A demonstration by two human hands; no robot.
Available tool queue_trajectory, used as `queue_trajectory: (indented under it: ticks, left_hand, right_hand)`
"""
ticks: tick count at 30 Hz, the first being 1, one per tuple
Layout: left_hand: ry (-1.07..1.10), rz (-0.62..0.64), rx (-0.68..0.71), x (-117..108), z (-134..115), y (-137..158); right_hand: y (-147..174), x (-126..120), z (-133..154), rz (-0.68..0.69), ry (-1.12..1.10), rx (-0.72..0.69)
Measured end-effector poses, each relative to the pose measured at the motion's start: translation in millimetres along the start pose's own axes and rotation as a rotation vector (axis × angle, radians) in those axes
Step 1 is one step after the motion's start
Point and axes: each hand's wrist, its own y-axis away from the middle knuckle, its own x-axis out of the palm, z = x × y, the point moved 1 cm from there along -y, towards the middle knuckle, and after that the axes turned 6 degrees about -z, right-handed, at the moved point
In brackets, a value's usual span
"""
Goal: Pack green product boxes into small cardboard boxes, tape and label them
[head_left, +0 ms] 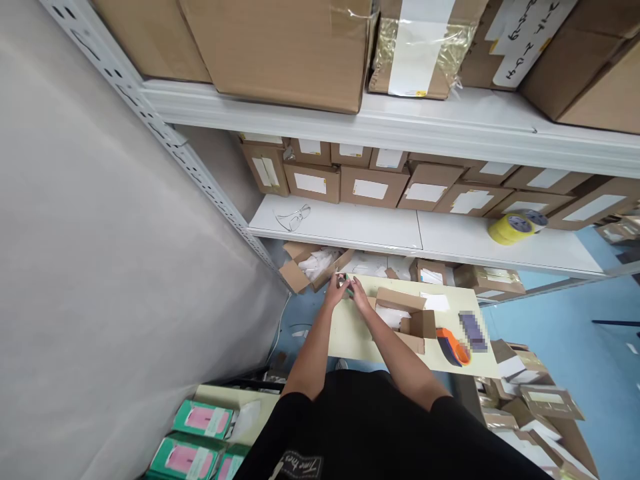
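Observation:
My left hand (335,291) and my right hand (358,292) are close together over the far left part of a pale yellow table (345,333). Fingers of both are closed around a small dark object (342,280), too small and too covered to name. An open cardboard box (429,324) with white packing inside stands to the right of my right forearm. Farther right lie an orange tape dispenser (454,347) and a blurred-out dark rectangular item (473,331). A white paper (436,302) rests behind the box.
Past the table, another open carton (300,273) holds white packing. A white shelf (350,223) carries glasses (294,217), yellow tape rolls (511,229) and labelled boxes. Green and pink boxes (203,420) are at lower left; a carton of parcels (530,407) is at right.

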Motion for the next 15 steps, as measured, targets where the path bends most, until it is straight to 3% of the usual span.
queue_trajectory:
  ticks: [5,9,15]
  left_hand:
    - [-0.139,-0.013,0.002,2.0,6.5,-4.5]
    - [-0.19,-0.034,0.052,-4.1,8.9,-1.7]
    - [-0.037,-0.173,0.163,-39.1,-5.4,10.4]
  right_hand:
    - [7.9,9.0,-4.5,0.003,-0.176,0.189]
    - [11.4,-8.4,-5.4,0.002,-0.151,0.17]
    - [19.1,-44.4,-10.0,-0.172,-0.168,0.097]
